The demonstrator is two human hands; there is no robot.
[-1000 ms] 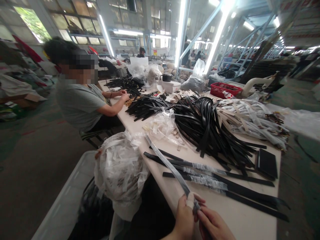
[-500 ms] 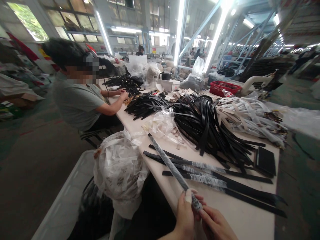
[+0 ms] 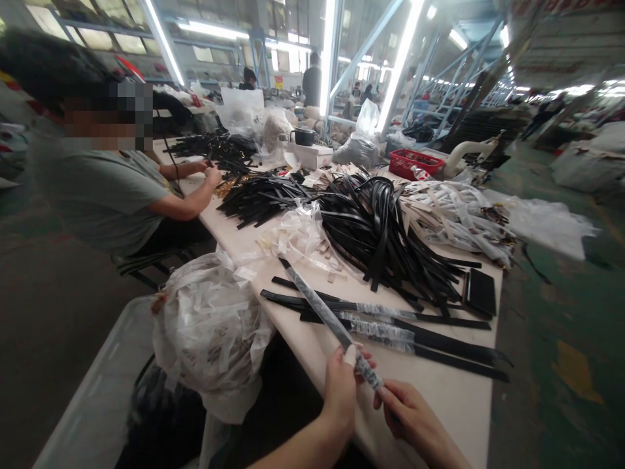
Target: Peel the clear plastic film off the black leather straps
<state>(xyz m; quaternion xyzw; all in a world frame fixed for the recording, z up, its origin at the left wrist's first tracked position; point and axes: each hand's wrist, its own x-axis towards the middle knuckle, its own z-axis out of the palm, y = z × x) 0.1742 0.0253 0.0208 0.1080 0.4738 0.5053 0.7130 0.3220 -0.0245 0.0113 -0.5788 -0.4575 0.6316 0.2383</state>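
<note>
Strap [image 3: 319,306] in hands [image 3: 340,381], near table edge [image 3: 303,355]

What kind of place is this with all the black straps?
Probably a factory workshop: there are heaped black straps, a worktable with a seated person working, and long tube lights.

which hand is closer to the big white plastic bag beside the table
Left. The left hand grips the wrapped strap, to the right of the bag; the right hand holds the strap's lower end, farther right.
</note>
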